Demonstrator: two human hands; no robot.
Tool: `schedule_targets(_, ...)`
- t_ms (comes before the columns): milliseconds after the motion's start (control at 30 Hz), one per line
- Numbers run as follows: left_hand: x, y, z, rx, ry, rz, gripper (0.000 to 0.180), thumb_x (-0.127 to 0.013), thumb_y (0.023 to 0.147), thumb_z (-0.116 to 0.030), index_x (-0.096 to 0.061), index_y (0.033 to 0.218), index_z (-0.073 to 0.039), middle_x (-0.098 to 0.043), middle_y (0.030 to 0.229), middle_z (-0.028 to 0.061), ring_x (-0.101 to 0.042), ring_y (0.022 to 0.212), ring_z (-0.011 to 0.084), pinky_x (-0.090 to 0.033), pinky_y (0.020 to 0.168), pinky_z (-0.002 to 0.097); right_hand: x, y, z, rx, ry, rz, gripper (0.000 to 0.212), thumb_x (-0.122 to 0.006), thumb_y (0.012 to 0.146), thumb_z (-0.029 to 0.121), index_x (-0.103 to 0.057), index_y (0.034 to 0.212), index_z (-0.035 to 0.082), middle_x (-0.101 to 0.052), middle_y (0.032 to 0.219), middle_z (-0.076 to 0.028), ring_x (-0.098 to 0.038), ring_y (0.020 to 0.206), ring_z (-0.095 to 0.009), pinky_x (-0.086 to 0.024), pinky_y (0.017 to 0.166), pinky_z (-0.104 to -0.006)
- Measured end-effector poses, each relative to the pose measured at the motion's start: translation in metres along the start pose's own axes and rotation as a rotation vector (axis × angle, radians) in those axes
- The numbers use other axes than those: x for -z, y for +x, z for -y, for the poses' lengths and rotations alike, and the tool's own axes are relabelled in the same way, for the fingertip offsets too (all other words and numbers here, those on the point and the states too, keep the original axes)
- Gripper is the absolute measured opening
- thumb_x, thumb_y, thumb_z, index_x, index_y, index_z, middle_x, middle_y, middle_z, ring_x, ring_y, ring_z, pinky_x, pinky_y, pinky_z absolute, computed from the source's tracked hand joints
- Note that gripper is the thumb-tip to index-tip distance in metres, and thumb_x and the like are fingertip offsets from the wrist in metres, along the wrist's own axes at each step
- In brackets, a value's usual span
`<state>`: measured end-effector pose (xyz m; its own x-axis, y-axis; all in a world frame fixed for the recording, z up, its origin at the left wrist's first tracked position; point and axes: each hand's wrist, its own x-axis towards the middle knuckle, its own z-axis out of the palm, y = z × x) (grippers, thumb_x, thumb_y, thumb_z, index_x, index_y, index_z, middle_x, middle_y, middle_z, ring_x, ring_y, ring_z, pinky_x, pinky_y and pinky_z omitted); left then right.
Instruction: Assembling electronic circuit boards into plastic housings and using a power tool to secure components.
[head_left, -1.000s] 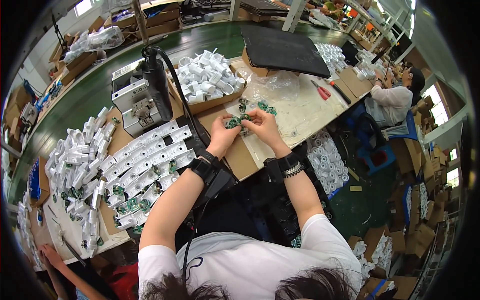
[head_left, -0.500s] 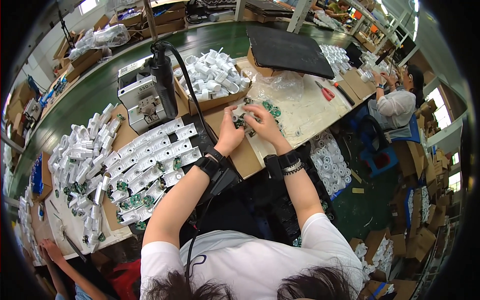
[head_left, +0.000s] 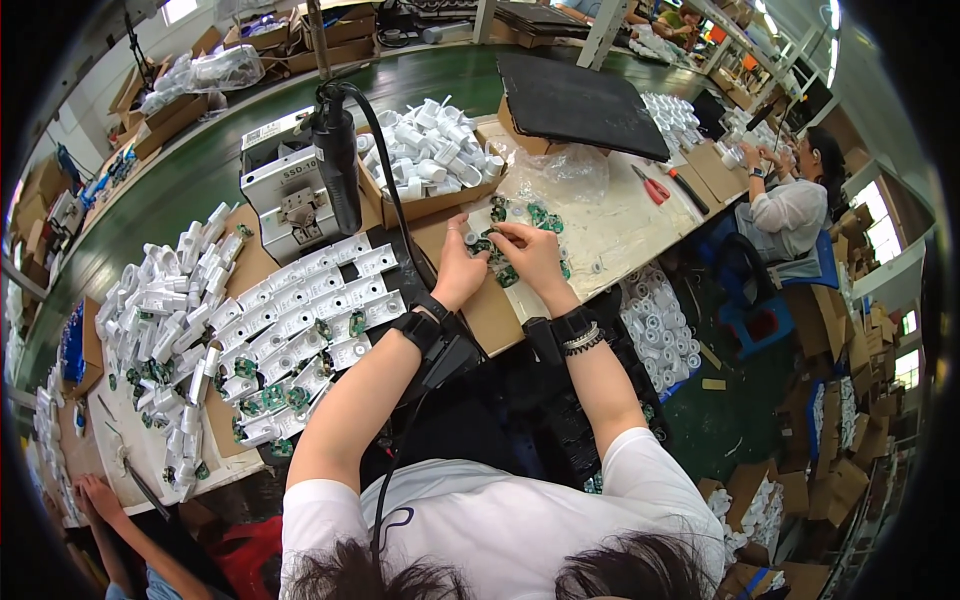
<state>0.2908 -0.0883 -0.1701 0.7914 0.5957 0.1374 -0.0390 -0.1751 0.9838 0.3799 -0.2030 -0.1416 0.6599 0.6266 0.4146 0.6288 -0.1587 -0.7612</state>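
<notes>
Both hands meet over the workbench, in front of a box of white parts. My left hand (head_left: 461, 268) is closed with its thumb and fingertips around a small green circuit board (head_left: 481, 245). Against the same board, my right hand (head_left: 535, 260) has its fingers bent into a pinch; what lies between those fingertips is too small to make out. More green circuit boards (head_left: 545, 219) are scattered just beyond and beside the right hand. To the left of my left forearm, white plastic housings (head_left: 322, 288) lie in rows, some with green boards on them.
A cardboard box (head_left: 398, 210) of white parts stands beyond my hands. Left of it are a black upright tool (head_left: 337, 160) with a cable and a boxy machine (head_left: 290, 195). Red-handled pliers (head_left: 655, 186) lie to the right. A co-worker (head_left: 795, 200) sits at far right; another person's hands (head_left: 98, 497) show lower left.
My right hand's fingers have drawn together into a pinch and shifted slightly, showing more of the loose boards behind. My left hand stays nearly in place with the board.
</notes>
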Motion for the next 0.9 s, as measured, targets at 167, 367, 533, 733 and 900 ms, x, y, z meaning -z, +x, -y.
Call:
schedule_targets(167,0.002,-0.003,-0.007,0.008,-0.016,0.071,0.064,-0.061,0.079,0.004,-0.033,0.136,-0.004,-0.059,0.108,0.0145,-0.057,0.088,0.0168,-0.047,0.076,0.0289,0.000,-0.001,-0.005,-0.027,0.190,0.036,0.019,-0.070,0.083,0.010,-0.070,0.097,-0.003,-0.071,0.085,-0.007,-0.065,0.074,-0.009,-0.052,0.067,-0.0230)
schedule_targets(367,0.004,-0.007,-0.012,-0.025,0.067,0.164,0.070,-0.059,0.080,0.005,-0.027,0.142,-0.005,-0.057,0.111,0.0175,-0.056,0.095,0.0195,-0.046,0.082,0.0305,0.003,0.001,-0.004,0.015,0.237,0.108,0.018,-0.071,0.082,0.014,-0.071,0.095,0.002,-0.069,0.082,-0.009,-0.059,0.060,-0.013,-0.046,0.055,-0.0258)
schedule_targets(533,0.005,-0.004,-0.003,-0.075,0.065,0.151,0.075,-0.059,0.080,0.005,-0.023,0.144,-0.004,-0.057,0.112,0.0211,-0.057,0.097,0.0257,-0.046,0.084,0.0337,-0.002,-0.008,0.010,0.098,0.012,-0.011,0.016,-0.070,0.081,0.013,-0.071,0.094,0.003,-0.068,0.078,-0.010,-0.060,0.059,-0.015,-0.046,0.054,-0.0265)
schedule_targets(733,0.009,-0.006,-0.029,0.103,0.109,0.167,0.074,-0.059,0.078,0.004,-0.026,0.144,-0.002,-0.056,0.115,0.0271,-0.059,0.104,0.0366,-0.047,0.088,0.0404,-0.010,-0.009,0.013,0.169,-0.082,-0.147,0.016,-0.070,0.081,0.015,-0.071,0.092,0.004,-0.066,0.078,-0.012,-0.062,0.060,-0.022,-0.047,0.054,-0.0299)
schedule_targets(900,0.005,-0.006,-0.022,0.066,0.172,0.108,0.071,-0.060,0.078,0.003,-0.030,0.142,-0.002,-0.058,0.112,0.0260,-0.059,0.102,0.0381,-0.047,0.089,0.0414,-0.013,-0.007,0.003,0.170,-0.098,-0.176,0.016,-0.070,0.081,0.016,-0.071,0.092,0.004,-0.066,0.078,-0.012,-0.063,0.062,-0.024,-0.048,0.056,-0.0300)
